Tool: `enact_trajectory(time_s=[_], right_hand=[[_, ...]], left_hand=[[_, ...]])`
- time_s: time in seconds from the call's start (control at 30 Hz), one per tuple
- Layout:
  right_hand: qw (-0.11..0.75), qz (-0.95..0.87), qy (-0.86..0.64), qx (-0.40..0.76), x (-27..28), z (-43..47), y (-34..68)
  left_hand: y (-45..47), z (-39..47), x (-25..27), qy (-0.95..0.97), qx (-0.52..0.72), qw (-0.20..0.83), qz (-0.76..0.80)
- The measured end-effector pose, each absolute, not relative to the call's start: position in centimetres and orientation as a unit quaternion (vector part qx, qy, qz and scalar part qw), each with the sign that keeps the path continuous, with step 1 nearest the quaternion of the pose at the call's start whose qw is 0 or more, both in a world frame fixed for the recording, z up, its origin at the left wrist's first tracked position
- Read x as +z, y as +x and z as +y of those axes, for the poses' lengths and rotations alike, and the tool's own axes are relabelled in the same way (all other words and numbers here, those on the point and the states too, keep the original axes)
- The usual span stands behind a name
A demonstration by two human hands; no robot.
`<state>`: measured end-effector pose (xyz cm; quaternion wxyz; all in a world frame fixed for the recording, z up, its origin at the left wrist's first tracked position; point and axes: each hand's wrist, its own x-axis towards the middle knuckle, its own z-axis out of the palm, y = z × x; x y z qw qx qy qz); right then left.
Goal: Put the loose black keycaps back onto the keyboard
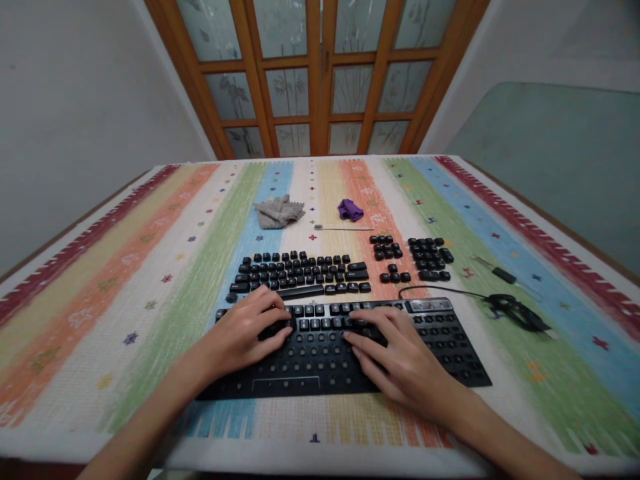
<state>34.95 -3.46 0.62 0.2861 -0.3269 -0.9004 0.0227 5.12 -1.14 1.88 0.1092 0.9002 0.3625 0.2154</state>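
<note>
As the left hand and right hand rest on it, the black keyboard lies lengthwise left to right on the striped surface, cable edge facing away.
The left hand curls, hiding some keys, whether pinching I cannot tell; the right is spread. Just beyond, plastic keycaps lie in rows; farther off, crumpled grey cloth and purple cloth.

I find the light rather dim; the glass shines faintly, soft shadow lies by the keyboard, and the table looks stretched at left and right.
</note>
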Motion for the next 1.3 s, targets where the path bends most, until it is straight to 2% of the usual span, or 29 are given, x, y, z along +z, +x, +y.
enact_trajectory(time_s=[0.33, 0.57, 0.8, 0.97, 1.1, 1.3], right_hand=[[0.203, -0.928, -0.314, 0.003, 2.0, -3.1, 31.4], [0.159, -0.941, -0.299, -0.017, 1.1, -2.7, 29.1], [0.163, -0.937, -0.307, -0.040, -0.1, -2.9, 28.2], [0.183, -0.931, -0.315, -0.023, 0.0, -3.0, 28.2], [0.180, -0.929, -0.323, -0.014, -0.1, -3.2, 28.2], [0.180, -0.929, -0.323, -0.008, -0.4, -3.5, 28.4]], left_hand=[[5.5, -1.4, 1.4, 0.904, 0.217, 0.087, 0.357], [5.6, -1.6, 1.2, 0.909, 0.219, 0.071, 0.347], [5.8, -1.6, 0.9, 0.916, 0.206, 0.066, 0.337], [5.2, -1.2, 2.7, 0.909, 0.220, 0.103, 0.339], [4.1, 2.1, 4.1, 0.892, 0.244, 0.075, 0.372], [4.8, 9.3, 3.6, 0.887, 0.170, 0.059, 0.426]])
